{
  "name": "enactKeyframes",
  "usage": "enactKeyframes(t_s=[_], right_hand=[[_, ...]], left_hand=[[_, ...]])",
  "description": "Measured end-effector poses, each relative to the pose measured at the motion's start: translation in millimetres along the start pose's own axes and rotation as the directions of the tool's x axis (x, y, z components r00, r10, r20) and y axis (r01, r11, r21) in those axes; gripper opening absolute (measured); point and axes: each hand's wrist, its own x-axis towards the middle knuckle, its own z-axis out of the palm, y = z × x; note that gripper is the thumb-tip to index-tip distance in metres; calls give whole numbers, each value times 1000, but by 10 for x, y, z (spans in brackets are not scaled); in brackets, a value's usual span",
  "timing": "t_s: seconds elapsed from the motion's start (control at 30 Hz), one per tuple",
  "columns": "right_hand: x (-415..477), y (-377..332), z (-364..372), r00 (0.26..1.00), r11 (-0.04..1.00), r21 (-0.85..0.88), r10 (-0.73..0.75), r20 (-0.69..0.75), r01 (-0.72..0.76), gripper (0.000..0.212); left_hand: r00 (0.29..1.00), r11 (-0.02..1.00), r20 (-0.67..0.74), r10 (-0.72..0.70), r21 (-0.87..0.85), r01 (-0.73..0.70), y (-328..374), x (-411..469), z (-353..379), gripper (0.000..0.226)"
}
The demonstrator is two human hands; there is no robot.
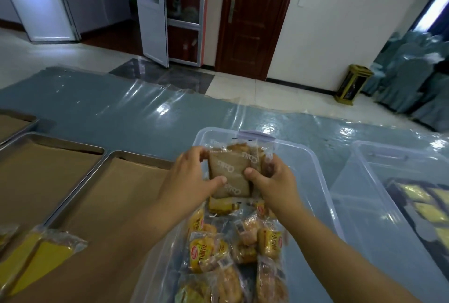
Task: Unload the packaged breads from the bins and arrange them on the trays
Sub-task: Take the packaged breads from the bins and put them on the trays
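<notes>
Both hands hold a small stack of brown packaged breads (229, 171) lifted above the clear plastic bin (313, 161). My left hand (192, 178) grips the stack's left edge, thumb on the front. My right hand (274, 178) grips its right edge, thumb on the front. Several orange-and-yellow packaged breads (233, 249) lie loose in the bin below. A metal tray lined with brown paper (116, 195) sits just left of the bin. Two yellow triangular packaged breads (41, 259) lie at that tray's near left.
A second lined tray (41, 171) and part of a third (14, 123) lie further left. Another clear bin (393, 195) with yellow packages stands at the right. The table is covered in blue cloth under clear plastic (136, 113). Doors and a floor bin stand beyond.
</notes>
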Motion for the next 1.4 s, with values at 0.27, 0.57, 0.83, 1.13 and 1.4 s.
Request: enactKeyframes(t_s=[0.27, 0.57, 0.83, 1.13, 1.4], right_hand=[[56, -166, 182, 998, 984, 170, 56, -8, -54, 14], [532, 730, 335, 908, 927, -45, 355, -222, -373, 6], [501, 1506, 710, 883, 840, -289, 395, -255, -459, 36], [450, 1593, 891, 819, 666, -479, 426, -385, -572, 89], [388, 1742, 811, 808, 827, -23, 543, -229, -562, 38]], left_hand=[[994, 842, 68, -83, -529, 106, 106, 133, -67, 45], [986, 972, -100, -133, -210, 110, -75, 524, -30, 20], [985, 998, -162, 61, 2, -61, -207, 589, 141, 17], [979, 978, -112, 169, 139, -153, -212, 549, 134, 19], [975, 982, -143, 168, 110, -153, -201, 538, 161, 23]])
